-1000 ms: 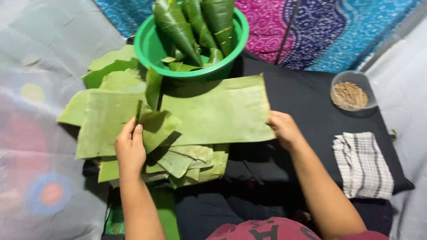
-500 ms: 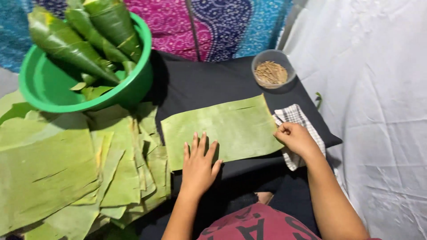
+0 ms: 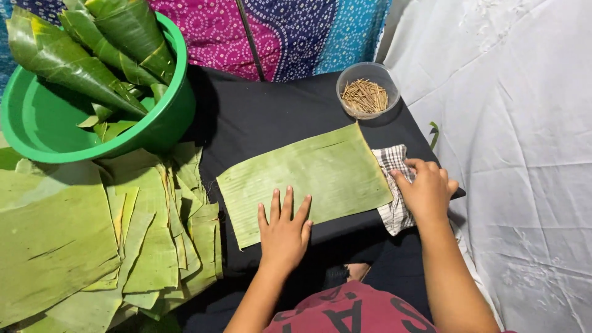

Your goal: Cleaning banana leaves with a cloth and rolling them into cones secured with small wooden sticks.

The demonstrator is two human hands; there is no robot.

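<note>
Green leaf (image 3: 308,176), flat on black cloth (image 3: 271,117): left hand (image 3: 285,231) pressed open-palmed on its near edge. Right hand (image 3: 427,191) curled, gripping checked rag (image 3: 394,185); rag partly hidden.

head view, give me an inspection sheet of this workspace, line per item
surface: black cloth-covered board, bare at its upper left
job's things: one flat banana leaf piece lies on the board; checked cloth at its right edge
clutter: stack of cut leaves at the left; green basin holding rolled leaf cones; clear bowl of small sticks
grippers: left hand flat on the leaf, fingers spread; right hand on the checked cloth, grip unclear
cables: nothing seen
surroundings: white sheet at the right; patterned fabric behind
</note>
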